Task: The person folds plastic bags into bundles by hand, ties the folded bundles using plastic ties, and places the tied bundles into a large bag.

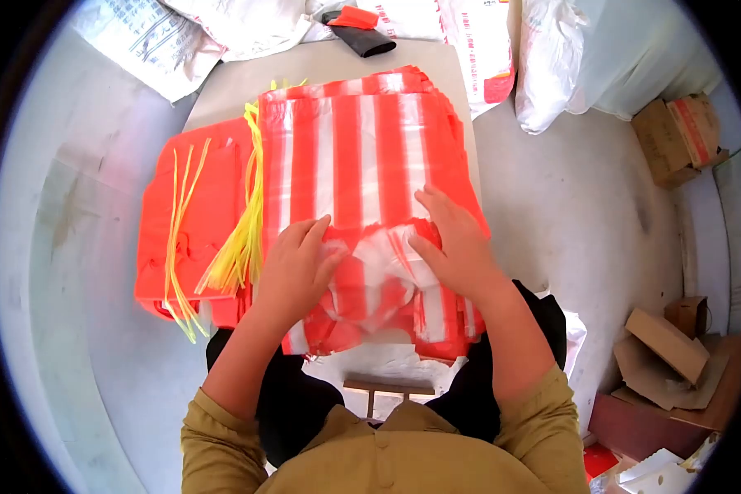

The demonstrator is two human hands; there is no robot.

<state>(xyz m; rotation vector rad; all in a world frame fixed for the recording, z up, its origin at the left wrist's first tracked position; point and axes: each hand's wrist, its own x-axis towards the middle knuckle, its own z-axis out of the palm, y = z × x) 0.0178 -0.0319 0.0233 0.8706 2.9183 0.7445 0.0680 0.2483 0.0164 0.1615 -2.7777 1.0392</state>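
Observation:
A stack of red-and-white striped plastic bags [354, 156] lies in front of me, its near end crumpled and folded. My left hand [298, 265] rests on the left side of the crumpled part, fingers apart. On the right side lies my right hand [453, 243], its thumb and fingers spread over the plastic. Neither hand is closed round anything. Along the stack's left edge hangs a bundle of yellow strings [243, 239]. Further left is a red pile [152, 214] with a few loose yellow strings [177, 239] across it.
The stack is on a beige board [247, 70]. Behind it are white printed sacks [477, 49] and a black and red item [362, 37]. Cardboard boxes stand at the right, one upper [671, 140], others lower [667, 358]. A small wooden stool [387, 387] shows between my legs.

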